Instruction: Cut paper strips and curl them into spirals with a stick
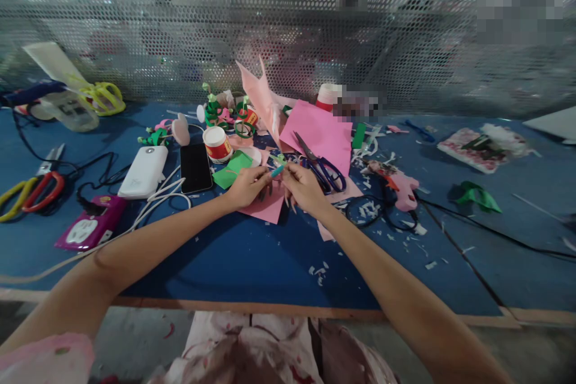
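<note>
My left hand (pixel 249 186) and my right hand (pixel 302 187) meet over the middle of the blue table. Between their fingertips is a small blue-green piece (pixel 277 171), pinched from both sides, with a pale green tip by the right fingers. Beneath the hands lies a pink sheet (pixel 270 209). A green paper piece (pixel 233 169) is just beyond my left hand. Dark-handled scissors (pixel 320 163) rest past my right hand, partly on a brighter pink sheet (pixel 330 132).
A black phone (pixel 195 168), white power bank (pixel 144 171), purple power strip (pixel 92 223) and red-and-yellow-handled scissors (pixel 42 189) lie left with cables. A red-and-white tub (pixel 218 145) stands behind. A pink glue gun (pixel 405 191) lies right among paper scraps; mesh (pixel 180 42) rises behind.
</note>
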Demonstrator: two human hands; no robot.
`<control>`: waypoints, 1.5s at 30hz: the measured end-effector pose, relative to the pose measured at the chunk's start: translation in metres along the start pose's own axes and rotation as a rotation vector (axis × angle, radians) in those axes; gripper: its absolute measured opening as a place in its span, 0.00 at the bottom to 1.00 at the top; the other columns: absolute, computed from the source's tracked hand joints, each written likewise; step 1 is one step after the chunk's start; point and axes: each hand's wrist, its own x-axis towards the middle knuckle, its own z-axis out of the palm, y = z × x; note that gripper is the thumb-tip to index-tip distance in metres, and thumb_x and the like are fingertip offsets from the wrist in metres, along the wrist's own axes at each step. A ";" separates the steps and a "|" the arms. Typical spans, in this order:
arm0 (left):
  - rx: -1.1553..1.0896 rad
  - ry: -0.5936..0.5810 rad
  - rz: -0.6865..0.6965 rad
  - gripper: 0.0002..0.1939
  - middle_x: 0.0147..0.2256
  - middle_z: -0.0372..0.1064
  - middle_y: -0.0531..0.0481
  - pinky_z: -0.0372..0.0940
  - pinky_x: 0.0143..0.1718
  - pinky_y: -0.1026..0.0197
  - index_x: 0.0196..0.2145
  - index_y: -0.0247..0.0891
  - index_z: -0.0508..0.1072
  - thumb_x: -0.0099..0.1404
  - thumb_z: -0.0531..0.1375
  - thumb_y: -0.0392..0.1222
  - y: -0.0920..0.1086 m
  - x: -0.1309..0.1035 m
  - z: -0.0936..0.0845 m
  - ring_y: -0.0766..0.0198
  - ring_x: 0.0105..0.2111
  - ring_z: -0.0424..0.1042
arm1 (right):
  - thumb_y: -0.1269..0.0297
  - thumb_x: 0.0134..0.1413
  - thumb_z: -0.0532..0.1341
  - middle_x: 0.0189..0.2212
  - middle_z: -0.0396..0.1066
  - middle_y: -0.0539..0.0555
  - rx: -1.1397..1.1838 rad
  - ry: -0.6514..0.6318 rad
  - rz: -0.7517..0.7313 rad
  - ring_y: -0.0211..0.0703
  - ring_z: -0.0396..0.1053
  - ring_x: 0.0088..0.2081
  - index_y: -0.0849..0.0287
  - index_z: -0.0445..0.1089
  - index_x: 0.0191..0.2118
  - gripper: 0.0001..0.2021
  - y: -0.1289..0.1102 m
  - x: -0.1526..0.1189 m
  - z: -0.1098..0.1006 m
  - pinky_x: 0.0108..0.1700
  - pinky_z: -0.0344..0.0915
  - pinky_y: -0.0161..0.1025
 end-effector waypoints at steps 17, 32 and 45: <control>-0.141 -0.021 -0.006 0.25 0.14 0.58 0.56 0.51 0.14 0.70 0.22 0.34 0.63 0.61 0.47 0.59 -0.003 -0.002 0.010 0.75 0.13 0.56 | 0.48 0.48 0.57 0.07 0.52 0.40 0.203 -0.018 -0.018 0.29 0.49 0.08 0.57 0.58 0.25 0.17 0.004 0.003 0.005 0.10 0.48 0.29; -0.272 0.001 -0.068 0.19 0.13 0.56 0.58 0.51 0.13 0.70 0.21 0.35 0.62 0.60 0.52 0.53 -0.003 0.002 0.009 0.76 0.11 0.55 | 0.46 0.42 0.61 0.08 0.59 0.41 0.255 -0.094 0.073 0.29 0.53 0.06 0.57 0.57 0.24 0.19 -0.002 -0.001 0.003 0.05 0.46 0.27; -0.154 0.095 0.051 0.05 0.19 0.62 0.57 0.59 0.17 0.69 0.33 0.36 0.61 0.61 0.52 0.41 -0.006 0.001 0.009 0.73 0.15 0.62 | 0.47 0.42 0.61 0.08 0.60 0.42 0.202 -0.036 0.063 0.31 0.53 0.05 0.57 0.58 0.24 0.18 0.012 -0.001 0.008 0.05 0.46 0.30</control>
